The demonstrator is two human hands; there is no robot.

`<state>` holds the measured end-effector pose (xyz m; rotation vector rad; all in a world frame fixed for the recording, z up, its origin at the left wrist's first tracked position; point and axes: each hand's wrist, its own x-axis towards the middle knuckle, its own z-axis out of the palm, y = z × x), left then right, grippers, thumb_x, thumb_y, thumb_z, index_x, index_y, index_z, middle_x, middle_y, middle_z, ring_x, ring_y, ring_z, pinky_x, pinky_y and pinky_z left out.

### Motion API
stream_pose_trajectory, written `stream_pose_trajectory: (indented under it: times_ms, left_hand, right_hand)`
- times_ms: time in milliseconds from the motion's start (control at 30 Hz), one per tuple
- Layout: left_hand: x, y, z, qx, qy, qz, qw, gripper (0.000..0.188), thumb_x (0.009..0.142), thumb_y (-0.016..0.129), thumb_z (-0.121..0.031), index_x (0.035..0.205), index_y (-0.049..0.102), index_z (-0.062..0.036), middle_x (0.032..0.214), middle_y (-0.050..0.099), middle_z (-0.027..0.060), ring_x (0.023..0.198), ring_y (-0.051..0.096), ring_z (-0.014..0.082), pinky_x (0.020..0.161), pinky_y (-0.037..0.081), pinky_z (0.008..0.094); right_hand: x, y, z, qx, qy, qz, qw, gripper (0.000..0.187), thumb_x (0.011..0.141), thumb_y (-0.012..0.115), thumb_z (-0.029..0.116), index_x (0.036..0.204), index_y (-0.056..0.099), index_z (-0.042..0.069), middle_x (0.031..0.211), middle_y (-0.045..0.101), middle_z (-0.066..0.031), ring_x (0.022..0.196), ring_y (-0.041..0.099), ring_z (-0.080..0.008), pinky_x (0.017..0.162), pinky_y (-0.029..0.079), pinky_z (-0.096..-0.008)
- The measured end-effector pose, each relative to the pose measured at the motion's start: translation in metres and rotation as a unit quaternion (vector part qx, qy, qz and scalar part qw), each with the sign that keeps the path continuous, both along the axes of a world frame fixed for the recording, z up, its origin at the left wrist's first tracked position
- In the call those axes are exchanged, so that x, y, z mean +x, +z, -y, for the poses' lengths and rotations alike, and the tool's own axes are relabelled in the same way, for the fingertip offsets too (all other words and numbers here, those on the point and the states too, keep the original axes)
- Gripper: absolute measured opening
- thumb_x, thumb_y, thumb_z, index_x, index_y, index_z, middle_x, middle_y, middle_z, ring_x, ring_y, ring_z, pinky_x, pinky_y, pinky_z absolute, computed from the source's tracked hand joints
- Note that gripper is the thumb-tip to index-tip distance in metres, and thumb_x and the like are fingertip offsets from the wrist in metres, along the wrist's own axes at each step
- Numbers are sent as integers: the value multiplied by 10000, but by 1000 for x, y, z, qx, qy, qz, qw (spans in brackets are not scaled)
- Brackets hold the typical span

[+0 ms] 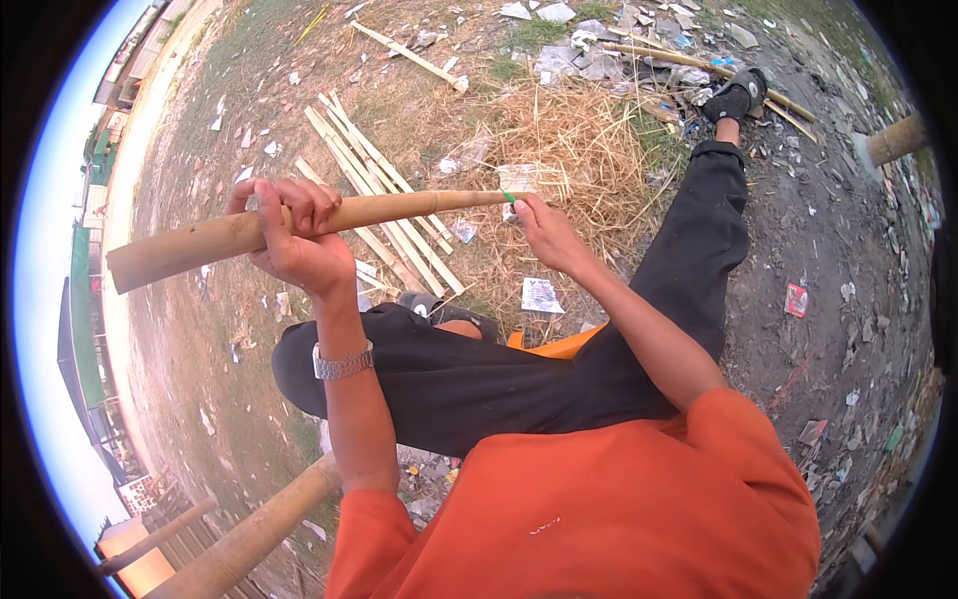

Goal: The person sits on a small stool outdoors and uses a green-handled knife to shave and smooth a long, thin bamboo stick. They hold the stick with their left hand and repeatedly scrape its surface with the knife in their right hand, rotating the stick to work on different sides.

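Observation:
A tan bamboo pole (399,208) lies across the view in front of me, its thick end toward the left and its thin-looking end near the middle. My left hand (294,235) is closed round the thick part, fingers over the top and palm beneath. At the other end, the thumb and fingers of my right hand (544,228) are pinched together on the pole. A small green thing (510,197) shows right by those fingertips; its kind is too small to tell. Behind the pole, several pale split bamboo strips (384,185) lie side by side on the ground.
Dry straw (589,140) is heaped ahead of my legs, with paper scraps and rubbish around it. Another strip (409,55) and long poles (669,55) lie farther off. A thick bamboo pole (254,519) stretches in at lower left. Something orange (569,344) is beneath my legs.

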<state>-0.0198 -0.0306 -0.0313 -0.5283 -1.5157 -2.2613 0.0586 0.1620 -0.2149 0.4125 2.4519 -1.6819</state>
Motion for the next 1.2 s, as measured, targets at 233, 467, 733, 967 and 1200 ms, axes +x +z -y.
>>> stream_pose_trajectory:
  times_ms: [233,467,733,967,1200]
  left_hand:
    - [12,3,-12,-30,-29,17,999,475,975,368,-446,612,274,-154,531,231,-27,452,219,94,469,228,259]
    - [7,3,-7,-18,23,47,998,500,984,388,-371,561,208,-172,517,219,-32,448,224,90,468,231,256]
    - [23,-2,-14,-107,6,-15,994,447,991,337,-357,592,263,-170,536,260,-25,443,242,92,548,315,282]
    - [33,-6,-17,-126,-147,-91,977,392,994,306,-321,639,278,-159,530,280,-19,414,231,81,448,259,249]
    - [32,-5,-22,-147,-187,-147,960,389,964,368,-272,606,297,-137,479,283,-19,349,241,77,349,223,247]
  right_hand:
    - [24,8,8,4,47,-19,999,374,970,351,336,1008,490,-10,803,571,-224,759,562,-370,715,412,-472]
    - [17,26,11,18,46,-29,998,307,984,363,307,975,458,15,625,527,-203,596,523,-412,589,380,-490]
    - [24,25,10,15,70,22,997,249,975,408,273,967,427,25,539,486,-200,507,496,-408,491,362,-474]
    - [24,16,-1,25,91,-7,995,326,986,366,326,923,463,21,511,499,-197,504,523,-414,486,404,-488]
    - [30,23,-5,59,74,7,995,348,992,342,320,881,476,19,537,488,-217,528,511,-423,515,407,-483]
